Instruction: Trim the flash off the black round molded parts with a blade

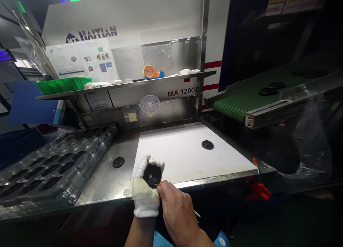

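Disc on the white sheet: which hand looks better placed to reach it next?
Probably the right hand: it is nearer that disc, while the gloved left hand holds another disc. The right fingertips are at the held disc's edge, though, and would need freeing first.

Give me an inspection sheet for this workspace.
Surface: metal table, partly covered by a white sheet.
Things: black disc, held; loose disc on the sheet, second loose disc on bare metal.
Clutter: green bin and orange ring on the shelf.
Left hand: gloved, gripping the black disc.
Right hand: bare, pinching a thin item, too small to identify, at the disc's edge.
Cables: nothing seen.
Surroundings: clear trays at left; green conveyor with black pieces at right.
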The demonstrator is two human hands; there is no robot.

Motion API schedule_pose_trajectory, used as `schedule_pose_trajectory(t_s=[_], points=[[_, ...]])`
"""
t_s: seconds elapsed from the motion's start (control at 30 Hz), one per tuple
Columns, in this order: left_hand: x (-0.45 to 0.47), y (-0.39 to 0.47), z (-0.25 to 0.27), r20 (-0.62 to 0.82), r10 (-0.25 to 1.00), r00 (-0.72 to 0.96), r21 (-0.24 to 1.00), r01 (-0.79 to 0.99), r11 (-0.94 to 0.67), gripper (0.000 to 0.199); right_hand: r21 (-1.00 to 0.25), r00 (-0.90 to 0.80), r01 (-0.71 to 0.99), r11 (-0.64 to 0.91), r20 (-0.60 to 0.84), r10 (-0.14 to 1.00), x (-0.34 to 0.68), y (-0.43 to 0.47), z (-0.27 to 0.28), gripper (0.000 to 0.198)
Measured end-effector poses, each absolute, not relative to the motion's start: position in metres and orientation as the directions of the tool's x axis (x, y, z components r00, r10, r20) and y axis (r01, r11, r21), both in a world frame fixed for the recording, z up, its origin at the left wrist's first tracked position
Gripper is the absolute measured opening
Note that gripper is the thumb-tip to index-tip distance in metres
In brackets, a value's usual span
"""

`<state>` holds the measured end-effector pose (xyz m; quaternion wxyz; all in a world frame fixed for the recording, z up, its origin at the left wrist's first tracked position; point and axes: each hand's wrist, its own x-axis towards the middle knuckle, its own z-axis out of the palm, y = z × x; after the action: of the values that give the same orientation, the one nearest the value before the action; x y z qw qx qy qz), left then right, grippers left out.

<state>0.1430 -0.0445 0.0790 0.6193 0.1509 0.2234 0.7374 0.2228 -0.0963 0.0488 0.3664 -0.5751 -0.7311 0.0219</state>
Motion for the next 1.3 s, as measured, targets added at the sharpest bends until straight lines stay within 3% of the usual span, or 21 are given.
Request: schedule_pose_trajectory(t_s=[0.2, 0.37, 0.5, 0.7, 0.83, 1.07, 1.23, 1.3], points=[[0.126, -0.008, 0.079, -0.103, 0.991, 0.083, 0.5, -0.857, 0.124, 0.028, -0.49, -0.132, 0.786, 0.377, 0.463, 0.877, 0.233, -0.047, 0.047, 0.035], [0.135, 0.031, 0.073, -0.184, 0.979, -0.085, 0.402, -0.916, -0.004, 0.014, -0.502, -0.141, 0.783, 0.366, 0.431, 0.891, 0.232, -0.011, 0.039, 0.034], [0.142, 0.05, 0.068, -0.254, 0.951, -0.174, 0.396, -0.916, -0.061, 0.016, -0.53, -0.153, 0.761, 0.374, 0.414, 0.897, 0.228, -0.002, 0.029, 0.034], [0.133, 0.055, 0.056, -0.297, 0.955, 0.029, 0.438, -0.884, 0.163, 0.028, -0.596, -0.159, 0.722, 0.353, 0.353, 0.922, 0.241, 0.009, 0.03, 0.032], [0.132, 0.057, 0.045, -0.22, 0.975, -0.016, 0.421, -0.903, 0.08, 0.015, -0.547, -0.119, 0.777, 0.311, 0.358, 0.926, 0.244, 0.013, 0.027, 0.033], [0.132, 0.056, 0.047, -0.321, 0.933, -0.163, 0.375, -0.926, -0.033, 0.012, -0.501, -0.174, 0.773, 0.388, 0.421, 0.89, 0.224, 0.005, 0.016, 0.036], [0.123, 0.045, 0.048, -0.327, 0.945, 0.011, 0.386, -0.911, 0.144, 0.028, -0.538, -0.19, 0.745, 0.394, 0.395, 0.899, 0.231, 0.007, 0.021, 0.033], [0.123, 0.044, 0.047, -0.314, 0.949, 0.033, 0.365, -0.919, 0.152, 0.026, -0.548, -0.169, 0.752, 0.366, 0.377, 0.911, 0.236, 0.007, 0.022, 0.032]])
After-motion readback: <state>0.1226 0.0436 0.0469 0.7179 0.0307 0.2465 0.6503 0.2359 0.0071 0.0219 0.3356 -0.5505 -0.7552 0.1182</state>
